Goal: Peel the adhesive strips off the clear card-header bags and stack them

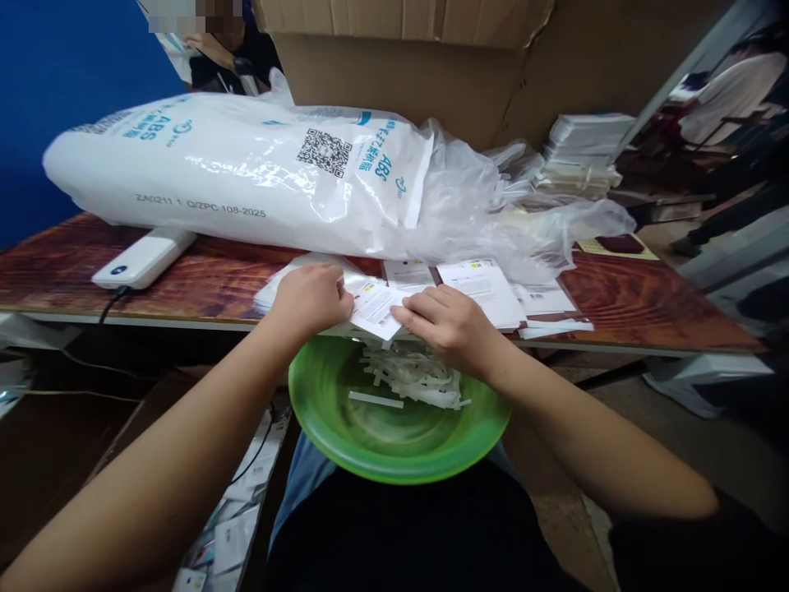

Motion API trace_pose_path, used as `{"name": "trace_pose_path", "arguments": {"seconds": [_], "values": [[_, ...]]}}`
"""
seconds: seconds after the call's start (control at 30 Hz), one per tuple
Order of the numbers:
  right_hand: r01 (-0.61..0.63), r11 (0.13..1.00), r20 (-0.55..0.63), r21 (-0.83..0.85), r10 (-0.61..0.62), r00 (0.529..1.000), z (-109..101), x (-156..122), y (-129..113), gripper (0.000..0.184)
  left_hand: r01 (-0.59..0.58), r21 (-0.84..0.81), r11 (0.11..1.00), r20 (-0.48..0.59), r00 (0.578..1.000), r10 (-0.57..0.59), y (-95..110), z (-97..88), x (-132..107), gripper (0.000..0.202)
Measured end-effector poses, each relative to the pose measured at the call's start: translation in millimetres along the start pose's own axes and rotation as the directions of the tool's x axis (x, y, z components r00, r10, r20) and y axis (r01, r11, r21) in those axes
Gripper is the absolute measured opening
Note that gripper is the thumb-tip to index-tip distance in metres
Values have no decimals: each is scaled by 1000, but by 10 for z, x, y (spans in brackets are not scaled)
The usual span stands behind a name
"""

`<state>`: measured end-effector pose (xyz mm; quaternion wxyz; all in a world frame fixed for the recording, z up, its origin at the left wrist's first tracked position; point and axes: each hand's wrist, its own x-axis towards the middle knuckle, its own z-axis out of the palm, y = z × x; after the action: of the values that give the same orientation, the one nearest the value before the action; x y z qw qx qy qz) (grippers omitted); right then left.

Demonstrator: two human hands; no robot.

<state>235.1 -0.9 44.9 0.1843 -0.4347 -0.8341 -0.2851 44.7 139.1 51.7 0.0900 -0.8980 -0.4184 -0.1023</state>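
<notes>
A white printed card [377, 312] is held over the table's front edge between my two hands. My left hand [317, 298] is closed on its left side, and my right hand [445, 322] pinches its right corner. Under my left hand lies a pile of clear plastic sleeves [271, 289]. Behind and right of my right hand are more printed cards [481, 288], some of them stacked. Below both hands, a green basin [345, 440] rests on my lap with a heap of thin white strips [416, 374] in it.
A large white sack [246, 173] lies across the table [641, 304], its clear plastic end toward the right. At left is a white corded device [145, 259]. A cardboard box [400, 74] stands behind. Down at left, a box holds packed cards [237, 534]. Another person [215, 62] sits beyond the sack.
</notes>
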Motion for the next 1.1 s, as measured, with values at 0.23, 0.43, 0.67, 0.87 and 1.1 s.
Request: {"name": "trace_pose_path", "arguments": {"seconds": [0.23,0.43,0.67,0.87,1.1], "values": [[53,999,36,9,-53,998,171,123,-142,25,-65,-95,993,176,981,81,-60,-140,-7,35],[-68,995,208,76,51,977,273,429,-188,32,-20,-282,959,174,982,71,-164,-90,2,37],[-171,976,450,138,92,888,396,814,61,30,67,-733,677,146,987,61,-327,35,-120,57],[-152,973,516,176,41,856,535,1007,187,16,79,-885,460,79,997,-21,-364,190,-214,72],[-97,994,307,54,76,949,429,820,250,23,40,-679,733,-214,944,-250,-389,296,-335,43]]}}
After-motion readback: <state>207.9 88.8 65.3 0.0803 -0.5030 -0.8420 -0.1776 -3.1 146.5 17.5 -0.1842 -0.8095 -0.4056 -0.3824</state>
